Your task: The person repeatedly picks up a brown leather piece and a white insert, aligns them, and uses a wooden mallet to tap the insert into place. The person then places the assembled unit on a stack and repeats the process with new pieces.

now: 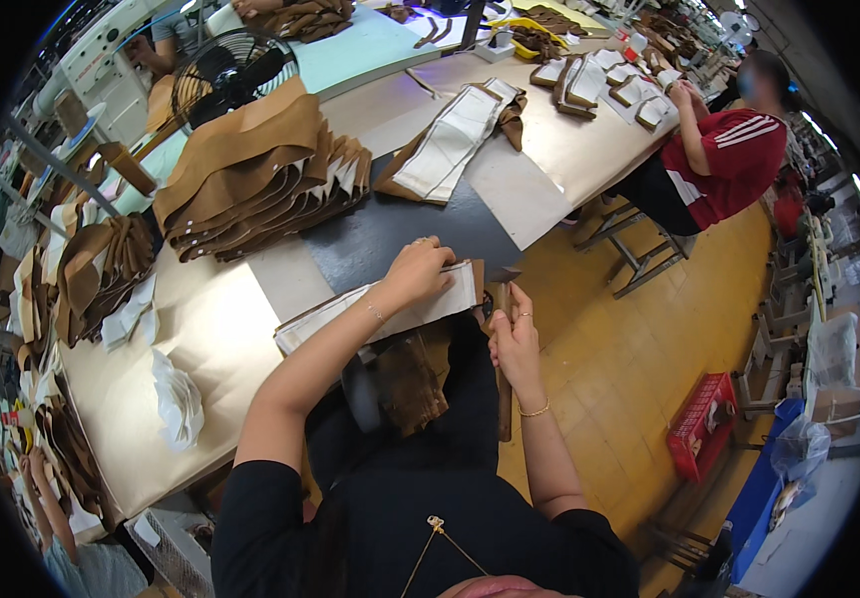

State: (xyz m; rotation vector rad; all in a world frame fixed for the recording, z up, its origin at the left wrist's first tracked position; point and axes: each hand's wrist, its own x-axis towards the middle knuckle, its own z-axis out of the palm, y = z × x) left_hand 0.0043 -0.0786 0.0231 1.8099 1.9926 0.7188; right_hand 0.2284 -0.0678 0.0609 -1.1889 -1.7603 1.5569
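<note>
My left hand (418, 275) presses down on a long white-backed brown leather panel (350, 311) at the table's near edge, its fingers bent around the panel's right end. My right hand (516, 344) is closed around the long brown handle (506, 414) of what looks like a hammer, held upright just beyond that end. The tool's dark, wedge-shaped head (503, 274) is at the top, beside the panel. A small dark loop by my right fingers is too unclear to name. Beyond my left hand a dark grey mat (350, 244) covers part of the table.
A tall stack of brown leather panels (250, 169) stands at the left, near a black fan (235, 75). More white-backed panels (450, 145) lie farther back. A person in a red shirt (744, 149) sits at the far right. Crumpled white paper (178, 399) lies left; a red basket (701, 429) stands right.
</note>
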